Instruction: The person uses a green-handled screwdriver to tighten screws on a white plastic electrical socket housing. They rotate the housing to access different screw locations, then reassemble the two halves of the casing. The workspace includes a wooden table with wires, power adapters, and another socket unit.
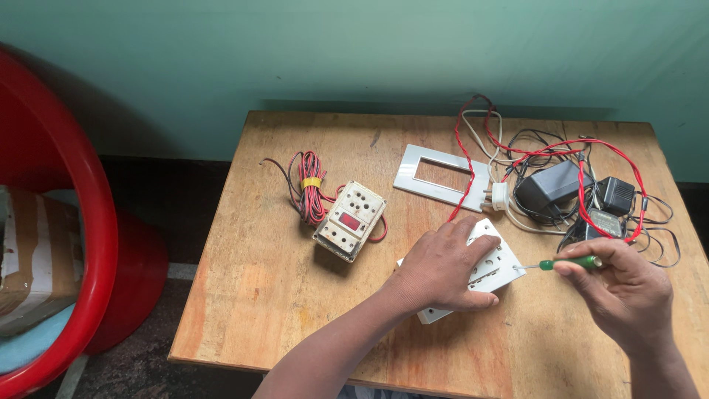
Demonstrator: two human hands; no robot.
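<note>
A brown cardboard box (29, 255) sits at the far left, inside the big red tub (70, 222). It has a pale strip of tape across its side, and only part of it shows. On the desk (258, 295), at the right by the wires, a small black power block (604, 224) has a pale label on top. The label is too small to make out. No screens or signs show.
</note>
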